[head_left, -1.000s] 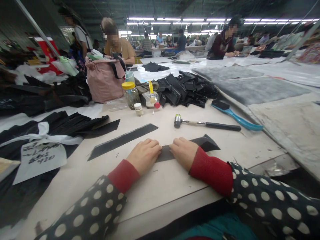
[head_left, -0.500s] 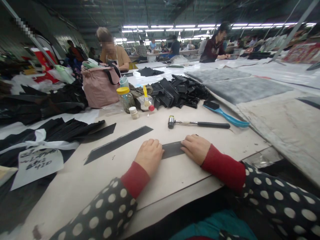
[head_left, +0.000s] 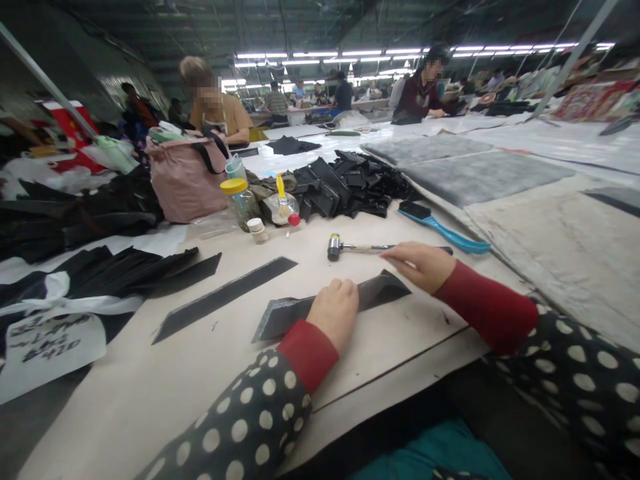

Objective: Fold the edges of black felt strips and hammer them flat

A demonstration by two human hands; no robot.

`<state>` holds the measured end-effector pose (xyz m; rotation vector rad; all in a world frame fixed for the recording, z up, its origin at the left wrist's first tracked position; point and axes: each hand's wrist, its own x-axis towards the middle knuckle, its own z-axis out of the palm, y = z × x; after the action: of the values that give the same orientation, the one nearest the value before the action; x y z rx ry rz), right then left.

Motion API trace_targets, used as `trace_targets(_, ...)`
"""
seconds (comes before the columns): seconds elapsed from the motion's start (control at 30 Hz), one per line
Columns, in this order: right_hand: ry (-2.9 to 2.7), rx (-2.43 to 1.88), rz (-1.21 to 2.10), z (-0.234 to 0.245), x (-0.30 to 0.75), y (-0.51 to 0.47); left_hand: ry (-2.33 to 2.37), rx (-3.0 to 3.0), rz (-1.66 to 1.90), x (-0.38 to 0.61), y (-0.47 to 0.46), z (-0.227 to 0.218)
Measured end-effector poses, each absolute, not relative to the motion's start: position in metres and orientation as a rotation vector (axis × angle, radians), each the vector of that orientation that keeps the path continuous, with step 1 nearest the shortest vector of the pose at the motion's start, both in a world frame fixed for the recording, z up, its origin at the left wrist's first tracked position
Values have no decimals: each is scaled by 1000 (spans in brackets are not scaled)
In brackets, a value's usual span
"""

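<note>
on the pale work table [head_left: 380,340], the left hand [head_left: 334,313] presses flat on a black strip [head_left: 295,310], and the right hand [head_left: 419,265] lies open over a mallet [head_left: 360,248]; easing that pressure could let the strip slip.

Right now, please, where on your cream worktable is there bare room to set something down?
Bare cream tabletop lies between the dark fabric strip and the front edge, right of your left hand. Crowded: the black cut pieces and yellow-lidded glass jar.
</note>
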<state>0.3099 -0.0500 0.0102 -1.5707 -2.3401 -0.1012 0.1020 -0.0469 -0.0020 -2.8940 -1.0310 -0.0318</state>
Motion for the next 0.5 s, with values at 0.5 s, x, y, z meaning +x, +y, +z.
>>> trace_targets(0.5,-2152,-1906,184,18,351,-69,-917,-2938,138,123,-47,11)
